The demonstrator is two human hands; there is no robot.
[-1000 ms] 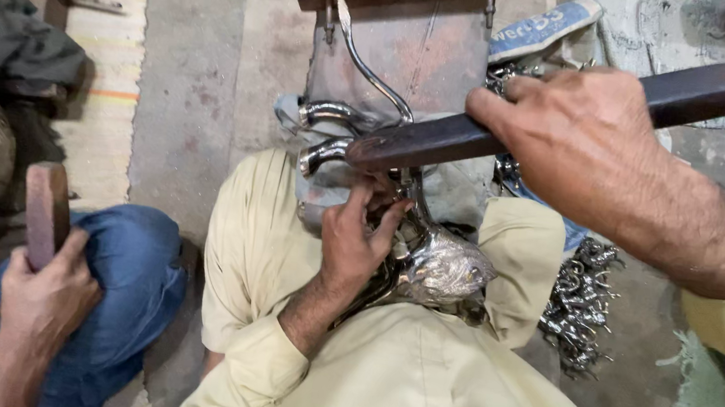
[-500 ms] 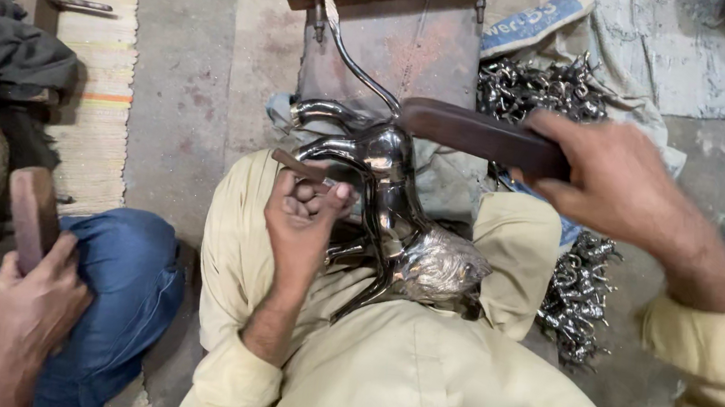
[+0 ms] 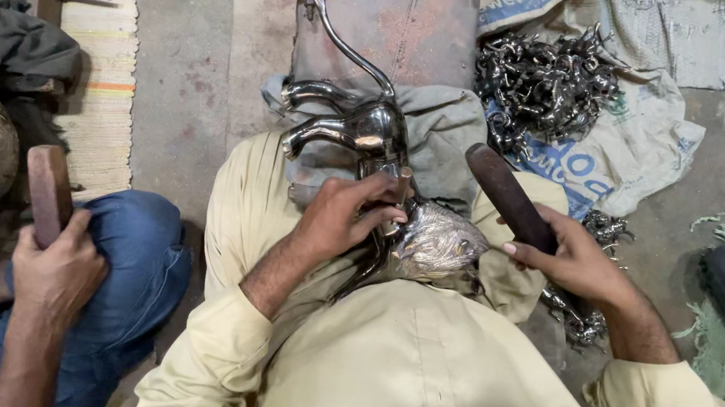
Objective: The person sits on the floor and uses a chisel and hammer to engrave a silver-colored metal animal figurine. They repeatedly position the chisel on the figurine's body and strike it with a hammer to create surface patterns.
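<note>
The left hand (image 3: pixel 344 220) is pinching a short metal punch (image 3: pixel 398 200) against the shiny silver metal animal figure (image 3: pixel 370 136) lying in the lap, while the right hand (image 3: pixel 576 262) is gripping a dark wooden mallet (image 3: pixel 509 196) just beside it.

— How many hands are there?
— Three: the person's left hand (image 3: pixel 344 220) and right hand (image 3: pixel 576 261), plus a co-worker's hand (image 3: pixel 56 273).
— And wooden tools?
— Two: a dark club (image 3: pixel 509 196) and a reddish mallet (image 3: pixel 48 192).
</note>
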